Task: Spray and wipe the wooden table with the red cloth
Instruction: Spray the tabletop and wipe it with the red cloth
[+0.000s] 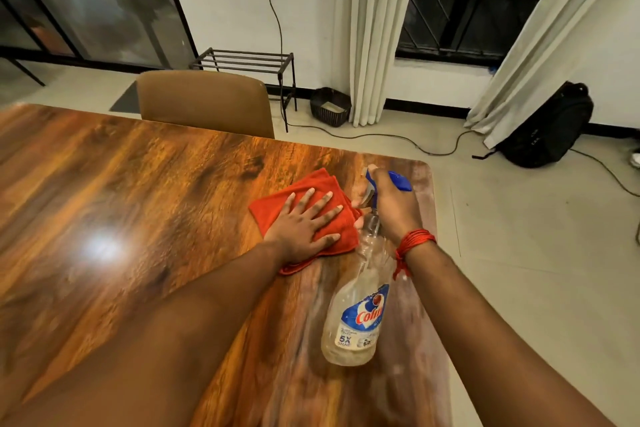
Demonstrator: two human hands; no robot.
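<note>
- The left hand [304,225] lies flat, fingers spread, on the folded red cloth [277,206] at mid-frame, pinning it for wiping.
- The right hand [389,204] is wrapped round the blue trigger head of the clear plastic spray bottle [356,315], held above the glossy wooden table [121,201], nozzle aimed toward the table's upper-right corner, likely to wet that patch.
</note>
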